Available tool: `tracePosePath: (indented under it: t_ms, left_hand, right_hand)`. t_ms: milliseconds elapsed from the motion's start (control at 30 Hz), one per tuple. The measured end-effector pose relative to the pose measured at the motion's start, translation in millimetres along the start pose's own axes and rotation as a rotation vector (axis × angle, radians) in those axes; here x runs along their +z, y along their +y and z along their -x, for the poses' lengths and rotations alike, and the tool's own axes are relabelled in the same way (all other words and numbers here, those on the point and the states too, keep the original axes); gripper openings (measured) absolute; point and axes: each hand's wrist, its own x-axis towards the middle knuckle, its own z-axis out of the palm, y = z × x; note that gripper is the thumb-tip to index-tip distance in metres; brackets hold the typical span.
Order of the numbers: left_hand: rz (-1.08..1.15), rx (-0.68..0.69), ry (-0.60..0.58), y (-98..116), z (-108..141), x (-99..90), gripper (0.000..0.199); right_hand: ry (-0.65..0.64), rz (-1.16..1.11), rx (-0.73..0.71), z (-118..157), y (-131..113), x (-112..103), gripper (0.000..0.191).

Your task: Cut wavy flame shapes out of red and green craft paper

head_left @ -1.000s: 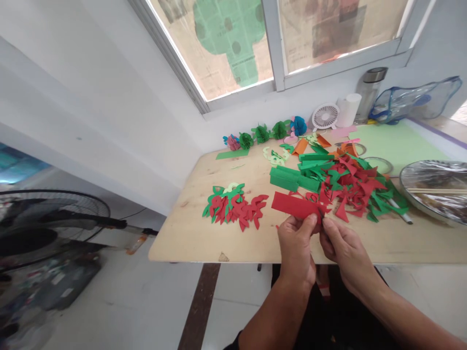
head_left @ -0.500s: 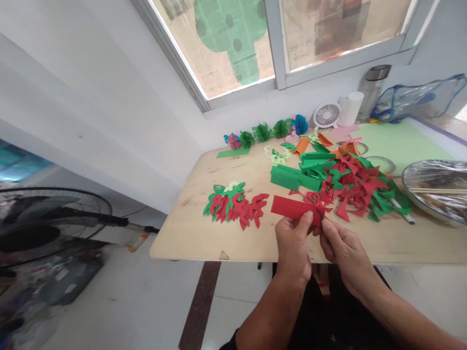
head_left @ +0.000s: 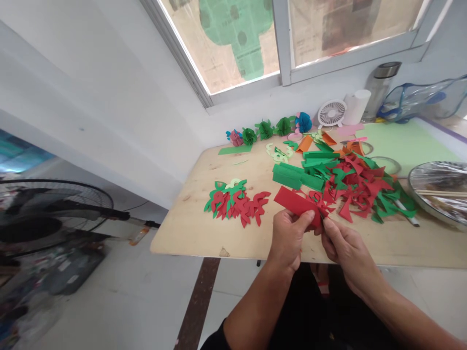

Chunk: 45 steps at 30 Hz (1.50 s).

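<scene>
My left hand [head_left: 290, 233] pinches a folded strip of red paper [head_left: 294, 201] between thumb and fingers, above the table's front edge. My right hand [head_left: 345, 240] is closed around scissors [head_left: 322, 214]; only a bit of their dark blades shows, at the strip's right end, and the handles are hidden in my fingers. Left of my hands lies a pile of red cut-out shapes [head_left: 241, 206] with green cut-outs [head_left: 211, 200] under and beside them. Behind the strip are folded green paper strips [head_left: 288, 176] and a heap of red paper scraps [head_left: 361, 182].
The wooden table [head_left: 182, 236] stands against a wall under a window. Paper honeycomb figures [head_left: 265, 129], a small white fan [head_left: 332, 113] and a bottle [head_left: 381, 92] line its back. On the right sits a film-covered bowl [head_left: 419, 206]. A large fan [head_left: 54, 214] stands to the left.
The red strip has tilted, its left end now higher, and my left hand has turned and shifted slightly left with it. My right hand stays at the strip's right end. The view has moved slightly.
</scene>
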Motion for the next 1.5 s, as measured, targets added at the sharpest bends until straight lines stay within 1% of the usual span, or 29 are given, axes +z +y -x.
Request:
tracePosePath:
  t_ms: [133,367,700,900,1100,1233,1367,1500]
  left_hand:
    - [-0.016,-0.01,-0.017,-0.1,-1.4,-3.3,0.013]
    - [-0.09,-0.052,-0.071,3.5,-7.9,-11.2,0.015]
    - [-0.132,-0.079,-0.114,6.6,-12.7,-14.0,0.017]
    - [-0.151,-0.095,-0.176,10.5,-15.2,-16.4,0.021]
    - [-0.164,-0.113,-0.226,15.9,-17.2,-17.2,0.018]
    - [-0.179,-0.123,-0.212,15.0,-18.2,-18.5,0.02]
    - [-0.175,-0.109,-0.15,9.6,-17.7,-19.2,0.024]
    - [-0.163,-0.099,-0.123,5.1,-16.1,-18.4,0.022]
  right_hand:
    - [0.014,0.004,0.007,-0.9,2.8,0.9,0.041]
    - [-0.016,0.012,0.008,-1.0,1.6,-1.5,0.04]
    - [-0.011,0.014,0.027,-1.8,2.8,-2.0,0.04]
    - [-0.028,0.004,0.023,-3.7,0.1,-1.1,0.039]
    - [-0.037,0.058,0.015,-3.1,-5.3,-2.7,0.04]
    - [-0.03,0.05,0.035,-3.0,-3.2,-3.6,0.04]
    - [-0.033,0.054,0.046,-4.8,-1.0,-2.4,0.041]
    - [-0.024,0.05,0.05,-4.7,-0.8,-1.6,0.041]
